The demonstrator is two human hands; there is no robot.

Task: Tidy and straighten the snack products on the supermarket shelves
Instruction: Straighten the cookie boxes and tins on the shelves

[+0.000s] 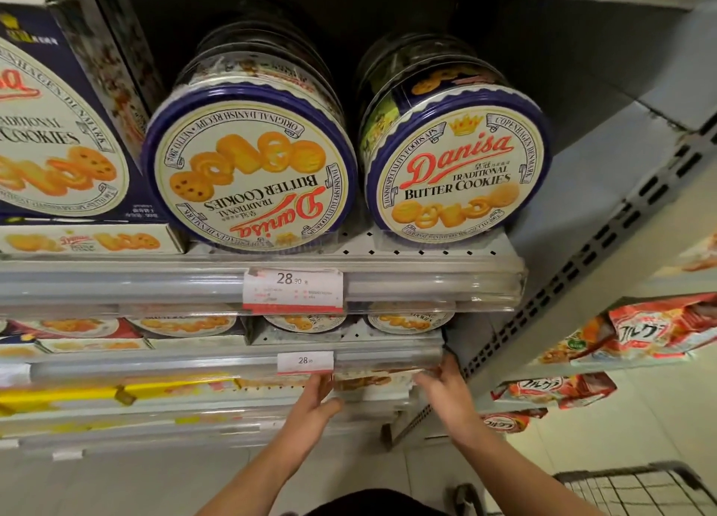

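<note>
1. Head view: left hand (314,399) and right hand (442,389) each grasp one end of a blurred snack pack (372,381) on a low shelf (194,403).
2. Above, two Danisa cookie tins (248,166) stand on edge, the left one upside down.

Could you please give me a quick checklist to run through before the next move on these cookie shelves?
1. Left hand on the low-shelf pack: ok.
2. Right hand on the pack's other side: ok.
3. Pack squared with the shelf edge: cannot tell, blurred.
4. Left tin label upright: not ok, upside down.
5. Right tin label upright: ok, slightly tilted.
</note>
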